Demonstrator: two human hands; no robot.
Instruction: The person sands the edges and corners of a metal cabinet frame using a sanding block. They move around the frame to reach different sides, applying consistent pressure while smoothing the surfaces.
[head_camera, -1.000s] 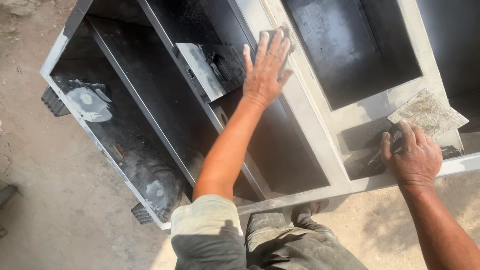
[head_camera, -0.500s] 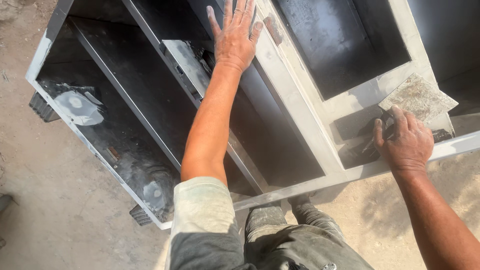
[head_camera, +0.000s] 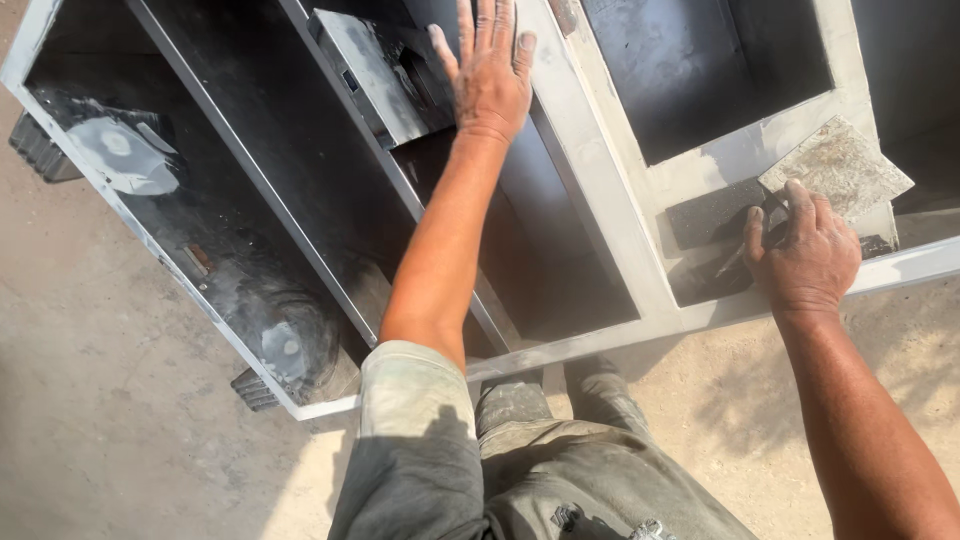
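Overhead, left hand (head_camera: 492, 80) flat, fingers spread, on cabinet frame (head_camera: 590, 190); right hand (head_camera: 805, 262) fingers clenched around sandpaper (head_camera: 838, 165) beside a dark block (head_camera: 712, 212).

Open compartments (head_camera: 700, 70) (dark inside); dividers (head_camera: 590, 190) block sideways.

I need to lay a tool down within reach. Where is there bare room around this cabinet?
Free: the concrete floor left of the cabinet. Crowded: the ledge under the right hand, taken by a sanding block and sandpaper sheet; the left hand covers the divider.
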